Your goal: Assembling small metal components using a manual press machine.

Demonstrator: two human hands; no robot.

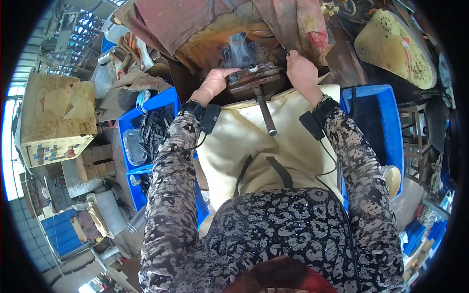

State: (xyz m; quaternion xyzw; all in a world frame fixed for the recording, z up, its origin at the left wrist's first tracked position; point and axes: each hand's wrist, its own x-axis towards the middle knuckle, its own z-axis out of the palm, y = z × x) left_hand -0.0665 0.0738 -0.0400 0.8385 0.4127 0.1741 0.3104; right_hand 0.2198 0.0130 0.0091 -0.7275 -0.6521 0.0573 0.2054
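Observation:
In the middle, a rusty metal fixture (pixel 256 77) with a flat ridged top sits at the mouth of a hooded, stained work opening. A dark bar handle (pixel 265 112) with a bright round end sticks out from it toward me. My left hand (pixel 211 85) is closed at the fixture's left end, thumb stretched along its top edge; what its fingers hold is hidden. To the right, my right hand (pixel 302 73) is closed on a thin dark rod (pixel 284 48) pointing up and left. Behind the fixture, a whitish-blue spray or stream (pixel 239 48) shows in the opening.
Reddish cloth (pixel 183 22) drapes over the opening. A blue crate (pixel 128 117) at left holds many dark strips and a clear tub. Another blue crate (pixel 393 122) stands at right. A cream apron (pixel 264 156) covers my lap. At far left is a worn yellowish box (pixel 58 110).

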